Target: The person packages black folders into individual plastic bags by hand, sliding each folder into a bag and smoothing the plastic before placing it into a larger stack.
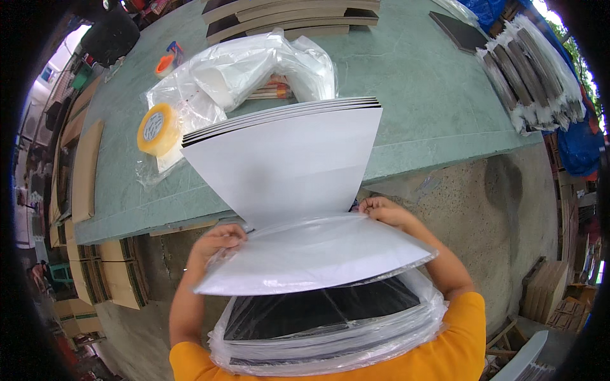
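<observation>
Closest in, a clear plastic bag (pixel 330 343) already holds a stack of black-faced boards against the person's orange shirt (pixel 445 355); judging from how full it looks, much of the loading appears done. Just above that bag, both hands work at its open mouth. The left hand (pixel 216 244) is closed on the film and on the near edge of a white sheet (pixel 311 254) that lies bowed across the top of the bag. The right hand (pixel 384 213), apart from the left across the sheet's width, pinches the far corner of the same film and sheet. Rising from between the hands, beyond the bag, a fanned bundle of white-faced boards (pixel 286 159) with dark edges stands partly out of the plastic, so this batch seems not yet seated; the mouth is open and unsealed.

Farther from the bag, on the green table (pixel 419 95), lie a yellow tape roll (pixel 157 130), a crumpled clear wrapper (pixel 248 70) and a smaller orange tape dispenser (pixel 166 62). Farthest off are flat brown boards (pixel 292 14) and, to the right, a row of wrapped packs (pixel 534 73), seemingly finished.
</observation>
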A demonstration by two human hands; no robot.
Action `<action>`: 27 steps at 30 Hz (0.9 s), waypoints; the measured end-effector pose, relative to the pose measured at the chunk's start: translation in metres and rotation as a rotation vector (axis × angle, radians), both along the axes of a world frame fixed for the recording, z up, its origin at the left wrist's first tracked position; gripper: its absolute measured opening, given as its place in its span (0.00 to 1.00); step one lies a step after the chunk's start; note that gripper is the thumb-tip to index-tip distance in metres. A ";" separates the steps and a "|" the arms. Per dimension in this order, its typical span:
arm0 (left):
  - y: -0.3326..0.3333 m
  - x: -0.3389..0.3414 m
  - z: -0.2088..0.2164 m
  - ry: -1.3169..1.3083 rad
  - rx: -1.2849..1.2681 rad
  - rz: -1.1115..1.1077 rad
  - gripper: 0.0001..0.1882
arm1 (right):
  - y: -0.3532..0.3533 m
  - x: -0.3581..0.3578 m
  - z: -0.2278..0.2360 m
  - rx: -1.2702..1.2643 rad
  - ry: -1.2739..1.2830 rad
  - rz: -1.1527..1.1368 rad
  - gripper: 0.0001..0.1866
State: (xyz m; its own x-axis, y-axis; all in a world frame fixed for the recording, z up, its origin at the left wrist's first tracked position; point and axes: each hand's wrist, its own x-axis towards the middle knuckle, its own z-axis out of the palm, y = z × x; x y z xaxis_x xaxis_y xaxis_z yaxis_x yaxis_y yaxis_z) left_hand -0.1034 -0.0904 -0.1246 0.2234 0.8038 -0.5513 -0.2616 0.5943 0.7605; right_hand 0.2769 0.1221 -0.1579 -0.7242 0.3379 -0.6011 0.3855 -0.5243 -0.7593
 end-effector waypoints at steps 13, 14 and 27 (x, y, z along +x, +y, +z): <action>0.011 0.046 0.147 0.299 0.621 -0.432 0.11 | -0.008 -0.014 0.153 0.305 0.676 0.517 0.15; 0.015 0.056 0.151 -0.102 0.874 -0.734 0.11 | -0.019 -0.031 0.157 0.219 1.070 0.835 0.19; 0.112 0.130 0.061 0.545 0.550 -0.104 0.16 | -0.033 -0.112 0.083 0.579 -0.097 0.951 0.33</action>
